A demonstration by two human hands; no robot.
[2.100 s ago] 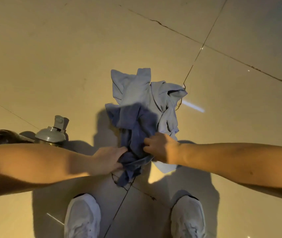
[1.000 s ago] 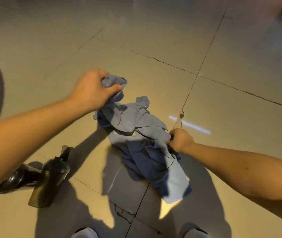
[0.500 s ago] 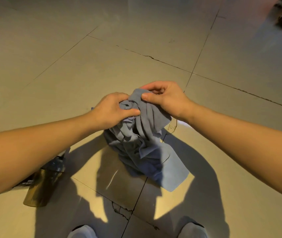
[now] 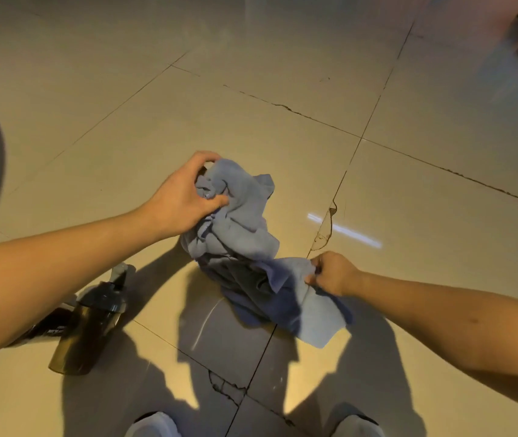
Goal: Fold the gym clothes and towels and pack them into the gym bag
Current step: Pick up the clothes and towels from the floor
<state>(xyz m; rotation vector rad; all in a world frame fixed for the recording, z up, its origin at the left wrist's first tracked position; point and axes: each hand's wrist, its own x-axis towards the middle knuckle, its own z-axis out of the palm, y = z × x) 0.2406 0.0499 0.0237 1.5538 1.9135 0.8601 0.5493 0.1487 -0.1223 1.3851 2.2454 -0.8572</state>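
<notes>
Single head-worn wide-angle view, facing forward and steeply down onto the tiled floor [image 4: 251, 89].

The camera sits above the person's own body. Both forearms enter from the lower left and right edges, and the toes of two white shoes [image 4: 153, 425] show at the bottom edge. The left hand [image 4: 185, 197] and right hand [image 4: 330, 274], each gripping the blue cloth [image 4: 245, 241], sit close, near the centre. A bottle [image 4: 90, 326] stands at lower left.

Dim, warm light from ahead. Hard shadows cross the glossy beige tiled floor [image 4: 282, 74]; one white glare streak [image 4: 344, 230]; blurred, curved edges.
</notes>
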